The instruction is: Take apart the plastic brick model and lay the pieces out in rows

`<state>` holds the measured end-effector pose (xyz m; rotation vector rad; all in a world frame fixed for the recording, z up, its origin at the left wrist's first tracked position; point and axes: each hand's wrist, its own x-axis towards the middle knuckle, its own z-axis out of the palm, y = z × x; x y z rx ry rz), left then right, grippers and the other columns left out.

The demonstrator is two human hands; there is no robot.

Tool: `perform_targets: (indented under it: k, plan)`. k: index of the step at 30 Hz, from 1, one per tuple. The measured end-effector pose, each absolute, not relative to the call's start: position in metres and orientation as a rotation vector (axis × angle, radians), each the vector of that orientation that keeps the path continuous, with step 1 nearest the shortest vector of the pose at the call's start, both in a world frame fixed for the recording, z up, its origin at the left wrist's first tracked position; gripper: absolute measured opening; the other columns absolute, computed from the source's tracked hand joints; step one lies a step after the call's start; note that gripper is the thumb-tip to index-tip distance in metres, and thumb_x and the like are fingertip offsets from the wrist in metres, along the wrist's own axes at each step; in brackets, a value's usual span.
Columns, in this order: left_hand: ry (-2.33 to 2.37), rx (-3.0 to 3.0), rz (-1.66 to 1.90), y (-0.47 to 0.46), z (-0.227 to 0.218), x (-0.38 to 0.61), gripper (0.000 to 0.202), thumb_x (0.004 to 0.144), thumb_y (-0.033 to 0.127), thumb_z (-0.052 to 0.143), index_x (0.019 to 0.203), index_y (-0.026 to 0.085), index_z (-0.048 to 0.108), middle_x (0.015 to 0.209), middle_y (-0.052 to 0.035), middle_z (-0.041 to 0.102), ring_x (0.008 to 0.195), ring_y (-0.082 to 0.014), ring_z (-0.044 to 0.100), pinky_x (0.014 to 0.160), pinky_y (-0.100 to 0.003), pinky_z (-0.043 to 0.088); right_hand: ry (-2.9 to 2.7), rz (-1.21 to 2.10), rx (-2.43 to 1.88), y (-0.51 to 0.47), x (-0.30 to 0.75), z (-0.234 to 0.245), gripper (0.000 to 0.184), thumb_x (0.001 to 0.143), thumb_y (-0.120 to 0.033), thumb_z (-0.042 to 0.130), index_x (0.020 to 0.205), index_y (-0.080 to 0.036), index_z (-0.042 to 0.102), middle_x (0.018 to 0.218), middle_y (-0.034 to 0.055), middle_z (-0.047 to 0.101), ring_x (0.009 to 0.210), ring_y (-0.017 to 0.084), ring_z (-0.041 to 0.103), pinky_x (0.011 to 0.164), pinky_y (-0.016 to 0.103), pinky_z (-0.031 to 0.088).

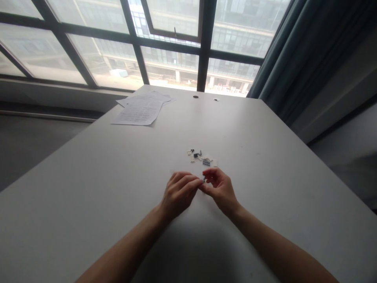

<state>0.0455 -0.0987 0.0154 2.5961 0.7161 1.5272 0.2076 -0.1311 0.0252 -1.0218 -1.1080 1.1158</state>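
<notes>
Near the middle of the table my left hand (181, 192) and my right hand (221, 189) meet at the fingertips. Between them is a tiny dark grey piece (204, 179), perhaps a toy building brick; its exact shape is too small to make out. The fingers of both hands are closed around it, and part of it is hidden by them. Just beyond my fingers lies a loose group of small building bricks: a grey brick (206, 162), a black brick (196, 155), a white flat piece (215, 162) and several small white bricks (192, 158).
The white table (103, 188) stretches away toward a large window. Printed paper sheets (138, 112) lie at its far left. Two round cable holes, one a dark hole (195, 96), are near the far edge. A blue-grey curtain (282, 67) hangs at the right.
</notes>
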Motion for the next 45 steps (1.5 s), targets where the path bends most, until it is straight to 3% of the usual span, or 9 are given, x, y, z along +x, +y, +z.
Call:
perform_targets:
  k: [4, 9, 22, 34, 45]
  plan:
    - [0.735, 2.605, 1.533, -0.0991, 0.0157, 0.0453, 0.021, 0.079, 0.011, 0.067, 0.097, 0.021, 0.062, 0.087, -0.0017, 0.070, 0.084, -0.0157, 0.059, 0.078, -0.030, 0.047, -1.329, 0.787, -1.097, -0.1364, 0.2059, 0.0281, 0.034, 0.068, -0.013, 0.074, 0.098, -0.024, 0.062, 0.091, 0.0004, 0.058, 0.082, 0.015, 0.053, 0.075, 0.029, 0.044]
    - [0.737, 2.601, 1.561, -0.0998, 0.0152, 0.0445, 0.020, 0.078, 0.012, 0.068, 0.095, 0.021, 0.061, 0.086, -0.0016, 0.070, 0.084, -0.0155, 0.059, 0.077, -0.030, 0.047, -1.388, 0.751, -1.069, -0.1409, 0.2045, 0.0310, 0.034, 0.070, -0.012, 0.072, 0.101, -0.024, 0.061, 0.094, 0.0010, 0.057, 0.084, 0.016, 0.053, 0.075, 0.030, 0.046]
    - [0.787, 2.623, 1.668, -0.1002, 0.0133, 0.0420, 0.025, 0.077, 0.014, 0.071, 0.099, 0.023, 0.062, 0.096, -0.0044, 0.067, 0.091, -0.0179, 0.060, 0.078, -0.032, 0.050, -1.160, 1.102, -0.935, -0.1383, 0.2022, 0.0266, 0.035, 0.067, -0.017, 0.079, 0.098, -0.022, 0.064, 0.094, 0.0019, 0.065, 0.088, 0.017, 0.059, 0.085, 0.032, 0.048]
    - [0.772, 2.589, 1.707, -0.1039, 0.0185, 0.0424, 0.031, 0.077, 0.008, 0.070, 0.105, 0.022, 0.063, 0.097, -0.0038, 0.068, 0.092, -0.0176, 0.059, 0.079, -0.033, 0.051, -0.764, 1.554, -0.724, -0.1344, 0.2015, 0.0250, 0.023, 0.066, -0.022, 0.080, 0.086, -0.021, 0.069, 0.087, 0.0000, 0.070, 0.081, 0.013, 0.063, 0.080, 0.027, 0.050]
    - [0.871, 2.478, 1.676, -0.1015, 0.0167, 0.0444, 0.025, 0.080, 0.014, 0.067, 0.103, 0.024, 0.063, 0.093, -0.0033, 0.066, 0.089, -0.0171, 0.060, 0.080, -0.032, 0.051, -0.835, 1.480, -0.798, -0.1348, 0.1998, 0.0250, 0.023, 0.068, -0.024, 0.076, 0.088, -0.021, 0.065, 0.089, 0.0014, 0.070, 0.082, 0.017, 0.065, 0.082, 0.034, 0.052]
